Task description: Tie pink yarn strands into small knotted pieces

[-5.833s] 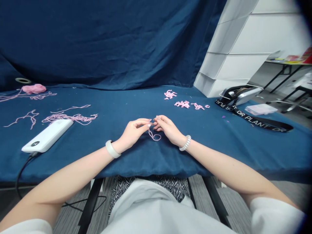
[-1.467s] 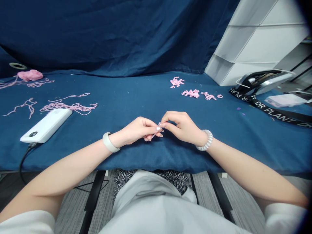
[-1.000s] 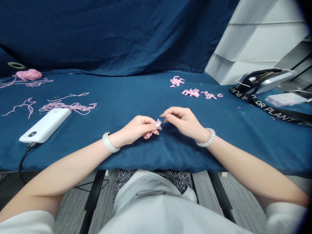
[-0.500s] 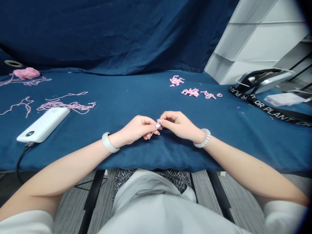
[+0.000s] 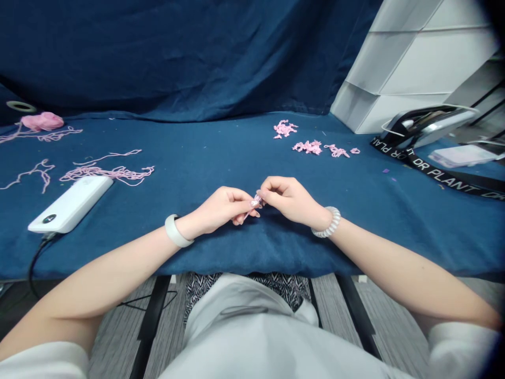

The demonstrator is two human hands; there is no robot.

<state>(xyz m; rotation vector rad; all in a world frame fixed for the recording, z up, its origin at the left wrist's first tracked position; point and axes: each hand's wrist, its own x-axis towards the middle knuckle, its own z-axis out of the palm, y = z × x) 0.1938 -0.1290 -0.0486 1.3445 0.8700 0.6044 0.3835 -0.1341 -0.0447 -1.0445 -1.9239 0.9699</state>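
My left hand (image 5: 221, 210) and my right hand (image 5: 290, 200) meet at the middle of the blue cloth-covered table (image 5: 197, 163), near its front edge. Both pinch a small piece of pink yarn (image 5: 256, 200) between their fingertips; most of it is hidden by the fingers. A white band is on my left wrist and a spiral hair tie on my right wrist.
A white power bank (image 5: 67, 204) with a cable lies at the left beside loose pink yarn strands (image 5: 106, 171). A pink yarn ball (image 5: 41, 121) sits far left. Small pink yarn knots (image 5: 307, 146) lie behind my hands. At the right are a black lanyard (image 5: 445, 176) and a white box (image 5: 410, 58).
The loose yarn loop seen earlier has been drawn up into a small bundle. My right hand came off it a second ago, then returned to pinch it.
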